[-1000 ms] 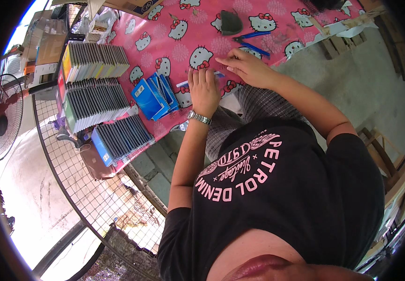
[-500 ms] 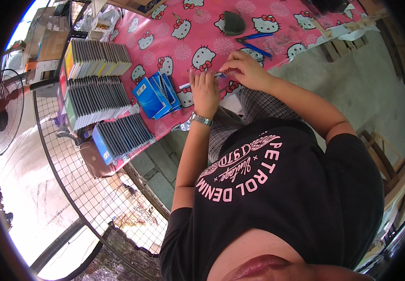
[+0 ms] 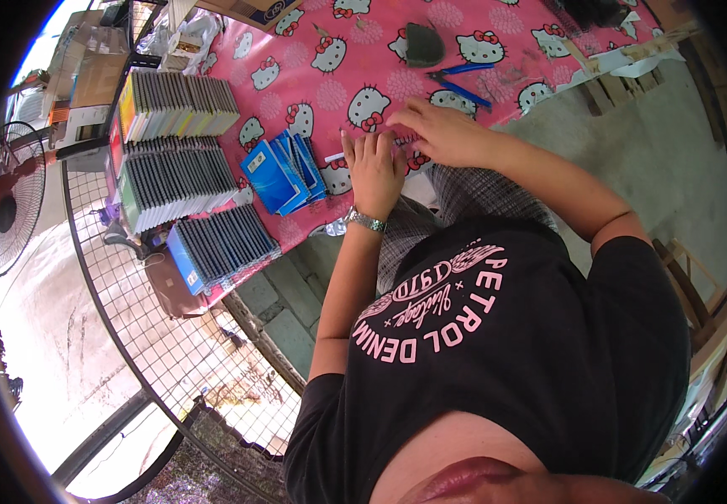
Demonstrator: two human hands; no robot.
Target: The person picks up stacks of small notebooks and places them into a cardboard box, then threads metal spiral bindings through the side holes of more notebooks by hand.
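My left hand (image 3: 374, 175), with a metal watch on its wrist, is closed over a thin, white-edged item (image 3: 334, 157) at the near edge of the table. The item is seen edge-on and mostly hidden by the fingers, so its kind is unclear. My right hand (image 3: 452, 136) is bent over the item's right end, fingers curled; whatever lies between its fingertips is hidden. Left of my left hand, several blue spiral notebooks (image 3: 273, 178) lie fanned on the table.
Rows of spiral notebooks (image 3: 174, 181) stand along the left of the pink patterned tablecloth (image 3: 363, 71). Blue-handled pliers (image 3: 464, 84) and a dark grey rounded block (image 3: 423, 45) lie beyond my hands. A fan (image 3: 10, 202) and wire mesh (image 3: 141, 277) are at the left.
My right hand's fingers have shifted slightly left and spread a little from their tighter pinch. My left hand has moved slightly right, still over the item. The blue notebooks stay put.
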